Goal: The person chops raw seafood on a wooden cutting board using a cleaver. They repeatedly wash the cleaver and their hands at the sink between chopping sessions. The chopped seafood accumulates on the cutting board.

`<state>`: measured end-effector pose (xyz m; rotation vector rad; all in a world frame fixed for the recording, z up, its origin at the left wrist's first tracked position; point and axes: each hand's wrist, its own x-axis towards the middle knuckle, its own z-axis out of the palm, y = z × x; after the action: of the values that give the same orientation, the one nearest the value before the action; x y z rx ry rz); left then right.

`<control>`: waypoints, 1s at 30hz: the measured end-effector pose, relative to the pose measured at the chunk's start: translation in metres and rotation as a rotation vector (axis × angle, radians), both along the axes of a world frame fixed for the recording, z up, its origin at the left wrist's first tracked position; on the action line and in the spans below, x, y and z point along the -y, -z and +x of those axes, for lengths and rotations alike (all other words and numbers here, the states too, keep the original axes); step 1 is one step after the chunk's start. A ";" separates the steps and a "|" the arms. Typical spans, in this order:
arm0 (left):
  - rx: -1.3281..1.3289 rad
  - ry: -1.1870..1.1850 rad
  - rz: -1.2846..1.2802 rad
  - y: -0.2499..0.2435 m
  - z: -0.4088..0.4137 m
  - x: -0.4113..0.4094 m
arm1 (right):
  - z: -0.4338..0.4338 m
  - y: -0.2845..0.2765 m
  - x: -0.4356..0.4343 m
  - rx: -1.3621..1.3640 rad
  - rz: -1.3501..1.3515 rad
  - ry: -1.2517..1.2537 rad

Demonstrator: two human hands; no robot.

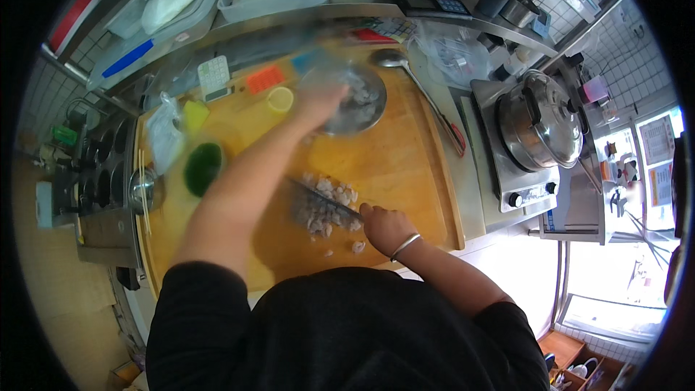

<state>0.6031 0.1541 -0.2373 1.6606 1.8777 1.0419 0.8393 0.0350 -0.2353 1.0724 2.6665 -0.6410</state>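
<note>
My right hand, with a metal bangle at its wrist, grips a kitchen knife. The dark blade lies across a heap of chopped pale pieces, perhaps raw meat or seafood, on a wooden cutting board. A few loose bits rest nearer to me. My left hand reaches out to the near left side of a round metal bowl. More pale pieces are in that bowl. Motion blur hides the left fingers and whatever they may hold.
A ladle lies along the board's right side. Beyond it stands a lidded steel pot on a cooktop. To the left are a container of green stuff, chopsticks and a plastic bag. A shelf runs along the back.
</note>
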 end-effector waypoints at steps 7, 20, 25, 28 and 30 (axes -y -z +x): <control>0.370 -0.131 0.006 -0.018 -0.030 0.128 | 0.000 0.008 0.000 0.014 0.058 0.027; -0.006 -0.183 0.163 0.059 0.013 0.275 | -0.004 0.001 0.011 0.029 0.106 0.031; -0.225 -0.212 0.157 0.080 -0.005 0.293 | -0.007 -0.013 0.024 -0.077 0.116 0.037; -0.141 -0.202 0.042 0.082 -0.001 0.285 | -0.024 -0.026 0.034 -0.037 0.170 -0.022; -0.157 -0.185 0.066 0.085 -0.001 0.284 | -0.030 -0.014 0.037 0.059 0.166 -0.077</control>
<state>0.6021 -0.1304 -0.3226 1.6734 2.1546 1.0830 0.8089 -0.0020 -0.2217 1.0056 2.7331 -0.3734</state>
